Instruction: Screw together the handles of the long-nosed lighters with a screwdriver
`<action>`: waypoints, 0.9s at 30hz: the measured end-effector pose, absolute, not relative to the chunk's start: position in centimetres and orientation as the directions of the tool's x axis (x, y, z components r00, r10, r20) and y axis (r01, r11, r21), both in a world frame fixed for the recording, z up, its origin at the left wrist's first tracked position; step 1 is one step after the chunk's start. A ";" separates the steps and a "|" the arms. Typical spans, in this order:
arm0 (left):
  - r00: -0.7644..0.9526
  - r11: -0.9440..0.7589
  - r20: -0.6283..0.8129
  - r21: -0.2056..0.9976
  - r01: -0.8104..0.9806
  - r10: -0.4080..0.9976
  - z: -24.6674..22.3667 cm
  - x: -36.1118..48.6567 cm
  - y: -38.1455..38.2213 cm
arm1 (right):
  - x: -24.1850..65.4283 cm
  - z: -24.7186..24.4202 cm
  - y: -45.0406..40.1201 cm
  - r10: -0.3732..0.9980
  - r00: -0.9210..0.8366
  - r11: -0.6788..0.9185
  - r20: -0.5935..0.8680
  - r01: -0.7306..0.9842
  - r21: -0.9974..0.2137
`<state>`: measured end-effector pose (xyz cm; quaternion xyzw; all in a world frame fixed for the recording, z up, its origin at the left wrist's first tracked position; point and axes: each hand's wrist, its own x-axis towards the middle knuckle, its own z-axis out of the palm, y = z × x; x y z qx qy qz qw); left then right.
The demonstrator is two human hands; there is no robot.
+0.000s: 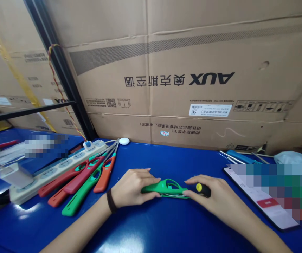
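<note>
A green lighter body (164, 187) lies lengthwise between my hands, with a finger loop near its middle and thin pale wires along its near edge. My left hand (133, 186) grips its left end between thumb and fingers; a dark band circles that wrist. The thumb of my right hand (211, 193) touches the right end. Inside the curled fingers of that same hand sits a black tool handle with a yellow end (203, 189). Whatever shaft the tool has is not visible.
Several red, orange and green lighters (81, 193) lie at the left beside a white power strip (45, 174). A small white oval object (124, 141) is behind them. At the right are a phone (261, 200) and tools. A large cardboard box (166, 45) stands behind the blue table (151, 228).
</note>
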<state>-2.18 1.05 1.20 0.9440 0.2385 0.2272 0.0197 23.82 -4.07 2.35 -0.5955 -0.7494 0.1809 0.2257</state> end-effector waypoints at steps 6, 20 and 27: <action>0.765 -0.842 0.357 0.285 0.457 0.536 0.8 -2.0 1.4 | 24.4 2.2 -3.9 0.963 -0.270 0.250 0.022 0.854 -0.456; 0.788 -0.841 0.298 0.230 0.490 0.540 1.4 -2.6 1.3 | 24.4 2.3 -4.0 0.949 -0.313 0.302 0.037 0.866 -0.400; 0.795 -0.828 0.246 0.255 0.499 0.555 1.8 -2.9 1.4 | 24.6 2.4 -4.0 0.944 -0.327 0.317 0.033 0.879 -0.356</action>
